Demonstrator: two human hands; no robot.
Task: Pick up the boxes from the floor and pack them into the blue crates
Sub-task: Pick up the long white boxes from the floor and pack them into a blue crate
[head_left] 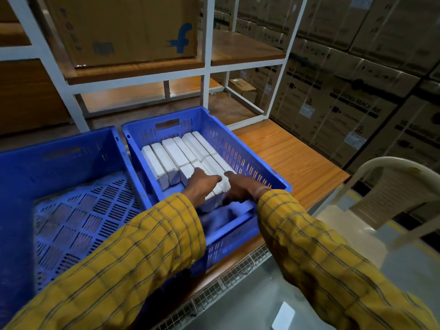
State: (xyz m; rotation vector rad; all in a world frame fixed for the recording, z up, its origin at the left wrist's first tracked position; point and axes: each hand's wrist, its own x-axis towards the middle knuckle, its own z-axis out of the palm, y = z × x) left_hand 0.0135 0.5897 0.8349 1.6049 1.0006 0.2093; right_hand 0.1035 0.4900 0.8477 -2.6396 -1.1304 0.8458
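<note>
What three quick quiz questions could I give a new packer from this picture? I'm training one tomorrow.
1. True or false: the left blue crate holds white boxes.
2. Where do both hands work? A) right blue crate B) shelf C) chair
3. Fill in: one white box lies on the ____.

Key:
1. False; it shows only its bare slotted floor.
2. A; the left hand and right hand are on the front white boxes there.
3. floor.

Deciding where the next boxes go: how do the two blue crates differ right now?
The right crate holds rows of white boxes, and both hands, left hand and right hand, rest on its nearest boxes. The left crate shows only its bare slotted floor. The right crate sits farther back. Both are blue, slotted plastic.
</note>
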